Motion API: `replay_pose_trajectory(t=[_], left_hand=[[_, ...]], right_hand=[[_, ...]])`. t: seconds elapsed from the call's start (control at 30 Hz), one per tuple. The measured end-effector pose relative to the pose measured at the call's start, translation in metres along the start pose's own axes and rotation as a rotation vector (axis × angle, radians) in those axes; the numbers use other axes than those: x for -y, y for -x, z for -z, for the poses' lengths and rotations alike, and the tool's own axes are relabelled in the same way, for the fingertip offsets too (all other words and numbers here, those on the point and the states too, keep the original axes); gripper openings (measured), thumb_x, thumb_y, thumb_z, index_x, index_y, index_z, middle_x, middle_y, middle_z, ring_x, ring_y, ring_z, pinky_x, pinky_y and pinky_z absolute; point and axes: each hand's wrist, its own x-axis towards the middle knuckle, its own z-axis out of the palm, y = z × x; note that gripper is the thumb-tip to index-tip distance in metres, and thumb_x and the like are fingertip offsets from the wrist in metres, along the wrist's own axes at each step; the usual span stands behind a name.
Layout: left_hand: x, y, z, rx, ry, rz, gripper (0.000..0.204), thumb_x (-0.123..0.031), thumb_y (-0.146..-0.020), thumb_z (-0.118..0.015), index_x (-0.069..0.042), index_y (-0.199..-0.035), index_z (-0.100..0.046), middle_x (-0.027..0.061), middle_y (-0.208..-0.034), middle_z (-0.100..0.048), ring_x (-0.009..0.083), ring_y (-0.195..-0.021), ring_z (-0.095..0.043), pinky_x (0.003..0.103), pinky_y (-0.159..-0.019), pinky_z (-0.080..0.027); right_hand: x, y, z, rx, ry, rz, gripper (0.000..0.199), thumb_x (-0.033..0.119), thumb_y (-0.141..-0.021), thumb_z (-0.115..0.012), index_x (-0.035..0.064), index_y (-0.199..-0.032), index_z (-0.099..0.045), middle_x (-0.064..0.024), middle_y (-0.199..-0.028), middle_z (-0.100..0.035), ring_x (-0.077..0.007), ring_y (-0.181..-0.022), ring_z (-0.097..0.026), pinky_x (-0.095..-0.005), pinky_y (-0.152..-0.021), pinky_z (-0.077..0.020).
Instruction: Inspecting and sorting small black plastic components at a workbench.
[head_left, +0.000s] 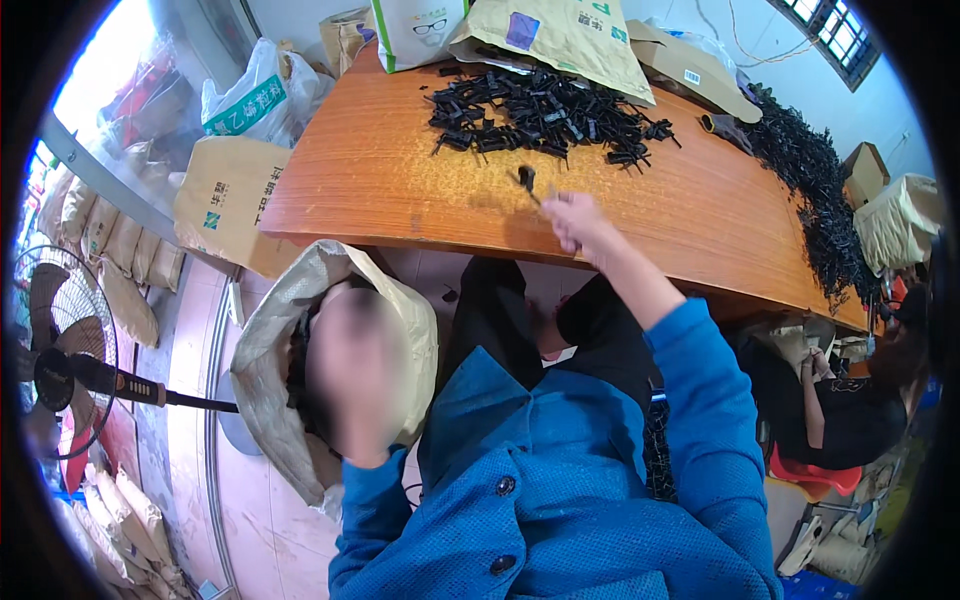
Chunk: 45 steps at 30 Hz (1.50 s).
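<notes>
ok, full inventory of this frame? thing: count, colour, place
table: one, orange-brown wood, centre.
plastic parts: a pile, black, far side of the table.
heap of parts: one, black, along the table's right end.
open sack: one, beige, below the table's near edge, left.
paper bags: several, tan, at the table's far edge.
filled sacks: many, tan, stacked left.
fan: one, dark, far left.
other person: one, dark clothes, seated right.
left hand: blurred, over the open sack.
right hand: raised over the table, pinching a single black part.
</notes>
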Motion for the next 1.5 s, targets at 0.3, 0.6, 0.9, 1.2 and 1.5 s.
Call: replay_pose_trajectory(t=[0.3,0.6,0.9,1.2,1.5], left_hand=[[-0.086,0.047,-0.065,0.601,0.328,-0.080,0.070,-0.002,-0.071,-0.072,-0.011,-0.134,-0.044,0.0160,-0.117,-0.051,0.0261,-0.077,-0.061,0.037,-0.066,-0.052],[-0.100,0.059,-0.061,0.874,0.438,-0.054,0.059,0.001,-0.074,-0.066,-0.011,-0.130,-0.048,0.0148,-0.098,-0.057,0.0302,-0.081,-0.061,0.038,-0.070,-0.051],[-0.103,0.069,-0.070,0.926,0.649,0.423,0.046,-0.002,-0.088,-0.057,-0.005,-0.131,-0.040,0.0184,-0.096,-0.064,0.0288,-0.081,-0.066,0.037,-0.068,-0.052],[-0.089,0.090,-0.074,0.874,0.698,0.333,0.036,0.004,-0.088,-0.052,-0.005,-0.122,-0.044,0.0080,-0.090,-0.063,0.0093,-0.072,-0.058,0.024,-0.061,-0.049],[-0.102,0.070,-0.069,0.873,0.954,0.602,0.039,0.005,-0.089,-0.048,-0.002,-0.127,-0.045,0.0041,-0.089,-0.062,0.0074,-0.068,-0.058,0.020,-0.057,-0.045]], right_hand=[[-0.079,0.153,-0.020,0.410,-0.318,-0.244,0.021,0.026,-0.092,-0.059,0.0127,-0.077,-0.053,0.0049,-0.055,-0.039,-0.0066,-0.043,-0.031,-0.0241,-0.039,-0.0215],[-0.099,0.177,-0.022,0.316,-0.191,-0.013,0.021,0.029,-0.095,-0.055,0.0099,-0.087,-0.060,0.0051,-0.064,-0.047,-0.0041,-0.055,-0.041,-0.0225,-0.048,-0.0324],[-0.118,0.165,-0.021,0.186,-0.131,0.230,0.027,0.020,-0.093,-0.061,0.0027,-0.111,-0.053,-0.0012,-0.091,-0.058,-0.0069,-0.083,-0.054,-0.0230,-0.073,-0.0465],[-0.125,0.162,-0.029,0.228,-0.128,0.244,0.030,0.016,-0.091,-0.062,-0.0007,-0.114,-0.052,-0.0062,-0.096,-0.064,-0.0104,-0.089,-0.060,-0.0263,-0.077,-0.0492],[-0.114,0.153,-0.022,0.188,-0.099,0.282,0.015,0.016,-0.089,-0.063,0.0034,-0.088,-0.056,0.0016,-0.072,-0.056,-0.0040,-0.064,-0.049,-0.0217,-0.055,-0.0419]])
